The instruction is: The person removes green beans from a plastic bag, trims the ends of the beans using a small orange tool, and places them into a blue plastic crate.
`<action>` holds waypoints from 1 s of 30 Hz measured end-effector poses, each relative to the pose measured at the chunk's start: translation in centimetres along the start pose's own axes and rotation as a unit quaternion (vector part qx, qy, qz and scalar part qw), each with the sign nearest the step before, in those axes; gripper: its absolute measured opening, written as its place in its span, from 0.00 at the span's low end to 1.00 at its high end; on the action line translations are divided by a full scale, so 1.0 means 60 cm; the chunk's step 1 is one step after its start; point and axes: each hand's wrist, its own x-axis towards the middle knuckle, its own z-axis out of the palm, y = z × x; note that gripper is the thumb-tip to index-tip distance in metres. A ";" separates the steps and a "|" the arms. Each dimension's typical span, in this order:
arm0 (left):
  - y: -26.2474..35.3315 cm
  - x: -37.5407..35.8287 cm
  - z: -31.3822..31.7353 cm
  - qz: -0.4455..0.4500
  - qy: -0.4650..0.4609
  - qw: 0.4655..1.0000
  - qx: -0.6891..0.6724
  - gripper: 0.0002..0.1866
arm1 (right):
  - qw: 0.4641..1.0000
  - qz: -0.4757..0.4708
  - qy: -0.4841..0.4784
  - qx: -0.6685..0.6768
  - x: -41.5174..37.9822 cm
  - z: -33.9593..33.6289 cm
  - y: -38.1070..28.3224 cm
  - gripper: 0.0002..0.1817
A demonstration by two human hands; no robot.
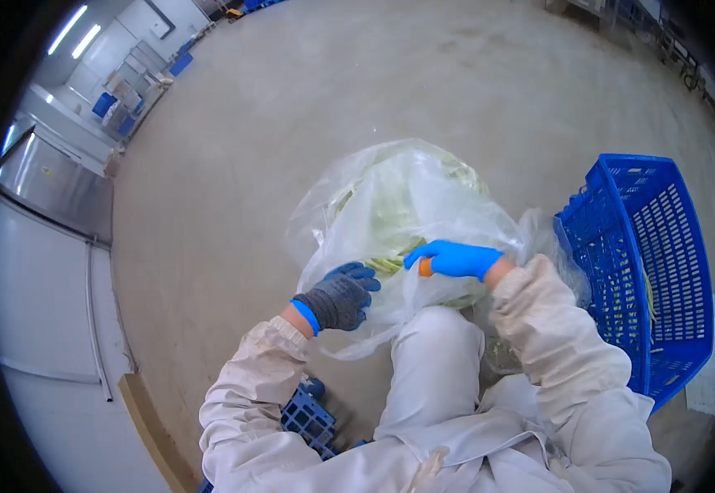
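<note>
Clear plastic bag [411,189], green stalks [385,265] inside; near edge: grey-gloved left hand [339,297], grip unclear; blue-gloved right hand [456,259] pinching orange object [425,267].

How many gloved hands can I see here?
2: the grey-gloved left hand at the near left of the plastic bag, and the blue-gloved right hand over the bag's near right. No others show.

And no words, brands or numbers are coming through legibly anywhere in this view! Over at the left, a small yellow mark [47,172], possibly a label, is sitting on the front of the shiny metal unit [78,197], but it is showing far too small and blurred for anyone to be reading.
</note>
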 end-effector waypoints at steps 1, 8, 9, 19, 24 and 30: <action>-0.003 0.003 0.007 -0.011 -0.017 0.999 -0.032 0.10 | 1.000 -0.004 0.002 -0.004 0.017 -0.006 -0.003 0.26; -0.014 -0.030 0.067 -0.176 -0.214 0.961 0.009 0.12 | 0.921 -0.065 0.365 -0.117 0.093 -0.157 -0.009 0.42; -0.012 -0.033 0.071 -0.193 -0.203 0.960 -0.015 0.12 | 0.934 -0.039 0.344 -0.087 0.075 -0.167 -0.051 0.39; -0.141 0.079 0.029 -0.212 -0.165 0.892 -0.364 0.20 | 0.897 0.098 -0.264 -0.341 0.025 0.024 0.030 0.20; -0.212 0.023 0.083 -0.110 -0.167 0.973 -0.114 0.19 | 0.878 0.130 -0.240 -0.393 -0.009 0.003 0.003 0.17; -0.260 0.128 0.108 -0.025 -0.015 0.994 -0.107 0.15 | 0.967 -0.122 0.024 -0.222 0.036 0.073 0.010 0.16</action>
